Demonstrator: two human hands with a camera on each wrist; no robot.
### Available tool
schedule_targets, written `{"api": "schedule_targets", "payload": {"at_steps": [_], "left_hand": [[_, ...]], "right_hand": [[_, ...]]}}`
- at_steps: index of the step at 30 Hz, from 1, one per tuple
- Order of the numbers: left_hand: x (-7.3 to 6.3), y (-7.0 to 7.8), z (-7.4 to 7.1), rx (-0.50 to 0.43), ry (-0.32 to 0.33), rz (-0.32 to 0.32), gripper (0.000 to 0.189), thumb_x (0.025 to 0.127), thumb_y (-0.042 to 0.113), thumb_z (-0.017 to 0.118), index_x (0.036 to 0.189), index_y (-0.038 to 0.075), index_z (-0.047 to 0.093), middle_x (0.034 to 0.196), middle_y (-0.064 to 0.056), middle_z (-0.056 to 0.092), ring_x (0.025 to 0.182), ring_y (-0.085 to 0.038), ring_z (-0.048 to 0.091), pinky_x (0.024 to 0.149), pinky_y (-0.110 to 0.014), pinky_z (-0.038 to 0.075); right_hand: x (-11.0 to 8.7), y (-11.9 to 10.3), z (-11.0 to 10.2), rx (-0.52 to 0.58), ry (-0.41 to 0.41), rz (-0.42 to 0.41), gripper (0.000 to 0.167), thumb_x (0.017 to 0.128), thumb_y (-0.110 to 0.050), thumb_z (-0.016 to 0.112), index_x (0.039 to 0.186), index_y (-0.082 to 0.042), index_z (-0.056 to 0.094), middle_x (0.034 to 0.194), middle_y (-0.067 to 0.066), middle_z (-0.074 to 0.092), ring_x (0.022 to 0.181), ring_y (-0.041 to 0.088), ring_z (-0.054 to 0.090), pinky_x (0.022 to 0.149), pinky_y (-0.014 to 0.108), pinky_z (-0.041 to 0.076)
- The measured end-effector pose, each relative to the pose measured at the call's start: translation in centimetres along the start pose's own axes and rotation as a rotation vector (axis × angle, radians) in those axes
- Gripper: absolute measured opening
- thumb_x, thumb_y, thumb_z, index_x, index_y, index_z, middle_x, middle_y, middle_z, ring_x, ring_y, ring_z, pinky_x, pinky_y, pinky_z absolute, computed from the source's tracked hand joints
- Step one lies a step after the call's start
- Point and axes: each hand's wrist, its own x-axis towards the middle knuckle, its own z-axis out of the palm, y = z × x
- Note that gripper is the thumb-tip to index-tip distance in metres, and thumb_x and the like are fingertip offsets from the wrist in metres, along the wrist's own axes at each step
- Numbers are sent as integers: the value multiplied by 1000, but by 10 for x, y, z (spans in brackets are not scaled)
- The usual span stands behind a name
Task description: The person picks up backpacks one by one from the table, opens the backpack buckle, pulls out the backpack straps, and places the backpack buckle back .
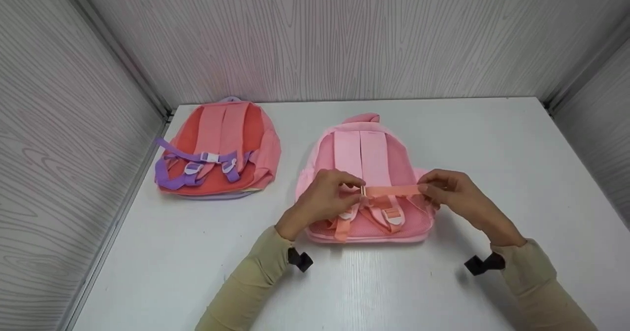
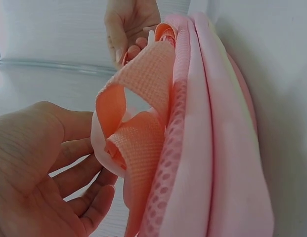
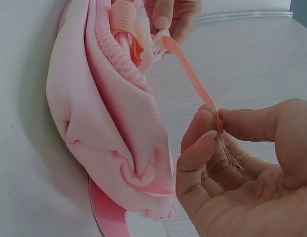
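A pink backpack (image 1: 325,158) lies on the table with its straps facing up. Its orange strap (image 1: 393,190) is stretched sideways between my two hands. Thumb and finger of my left hand (image 1: 327,195) pinch the white buckle (image 1: 363,191) at the strap's left end. With thumb and fingertips, my right hand (image 1: 455,195) pinches the strap's other end, whose frayed threads (image 3: 232,157) hang into the palm in the right wrist view. Below the stretched strap, white adjusters (image 1: 393,216) carry more orange webbing. In the left wrist view, an orange loop (image 2: 143,74) hides part of the buckle area.
A coral backpack (image 1: 221,129) with purple straps (image 1: 170,176) and white buckles lies at the back left of the white table (image 1: 162,272). Grey wood-grain panels (image 1: 320,40) stand behind and at both sides. Black mounts (image 1: 300,259) sit at both wrists.
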Motion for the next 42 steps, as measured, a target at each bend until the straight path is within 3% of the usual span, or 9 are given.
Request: {"api": "schedule_targets", "payload": {"at_steps": [13,22,32,42], "left_hand": [[3,6,3,-27,-5,-26,25,99,14,76,123,10,81,122,-4,79,117,-21,70,103,-38,58],[7,9,7,-77,-16,-60,27,98,19,79,123,9,81,119,-2,79,115,-16,70,104,-36,57],[11,12,10,-61,-39,-95,30,99,21,77,127,11,79,123,2,78,114,-12,68,103,-33,56],[14,10,14,-80,-40,-54,28,99,16,77,126,7,79,121,-1,78,110,-12,68,103,-33,57]], "right_hand": [[1,3,1,23,-13,-17,24,106,-14,67,117,8,67,89,5,73,75,12,65,66,29,58],[0,0,0,18,3,-9,26,105,-14,69,118,8,67,89,4,71,76,11,65,68,28,58],[-1,-2,-2,4,8,16,26,106,-17,69,119,6,67,88,5,70,75,13,63,69,29,58],[0,0,-3,-4,2,10,25,106,-16,68,118,6,68,88,5,70,76,12,63,69,29,57]]}}
